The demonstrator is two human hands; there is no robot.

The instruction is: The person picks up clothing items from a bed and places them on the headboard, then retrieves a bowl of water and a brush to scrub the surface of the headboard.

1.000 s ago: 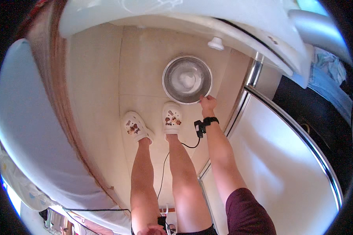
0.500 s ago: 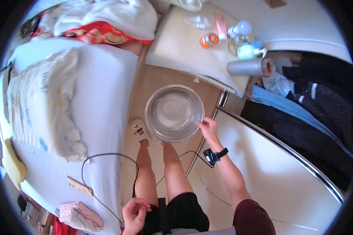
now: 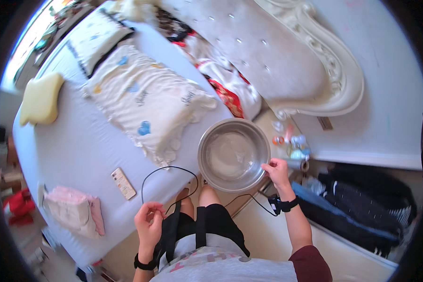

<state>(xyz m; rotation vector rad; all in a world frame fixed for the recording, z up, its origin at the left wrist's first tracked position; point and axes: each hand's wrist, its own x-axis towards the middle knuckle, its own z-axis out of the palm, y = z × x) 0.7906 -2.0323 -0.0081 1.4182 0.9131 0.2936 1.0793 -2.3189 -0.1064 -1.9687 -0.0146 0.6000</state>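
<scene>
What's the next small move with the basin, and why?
Probably bring the left hand up to the left side of the metal basin: only the right hand grips its rim, at the right edge, so a second hold would likely steady it.

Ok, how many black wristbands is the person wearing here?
2: one black wristband just below the left hand; a second black wristband just below the right hand, which grips the round silver metal basin by its rim.

The right arm (image 3: 300, 222) extends forward with the right hand (image 3: 277, 173) in a pinch, while the left hand (image 3: 149, 224), fingers (image 3: 151, 207) curled inward, sits nearer the torso (image 3: 230, 267).
</scene>
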